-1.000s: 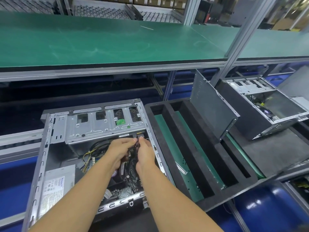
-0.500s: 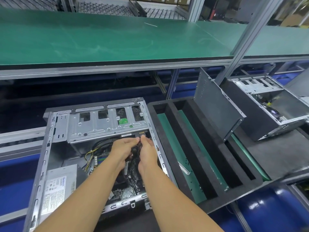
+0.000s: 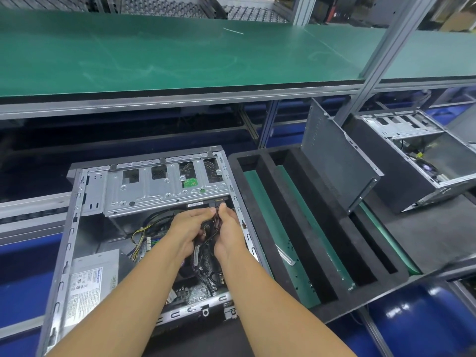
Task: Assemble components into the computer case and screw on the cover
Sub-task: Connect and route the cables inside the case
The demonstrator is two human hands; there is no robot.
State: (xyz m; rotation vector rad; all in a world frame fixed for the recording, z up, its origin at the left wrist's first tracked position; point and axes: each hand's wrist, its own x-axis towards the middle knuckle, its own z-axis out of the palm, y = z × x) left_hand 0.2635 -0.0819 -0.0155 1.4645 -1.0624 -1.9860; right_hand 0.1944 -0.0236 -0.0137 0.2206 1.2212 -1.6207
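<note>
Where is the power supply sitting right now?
In the head view, the power supply sits in the near left corner of the open computer case, nearer the person than the metal drive cage.

A person's two bare arms.
The left hand and right hand are bare; the left forearm and right forearm are bare from wrist to picture edge.
</note>
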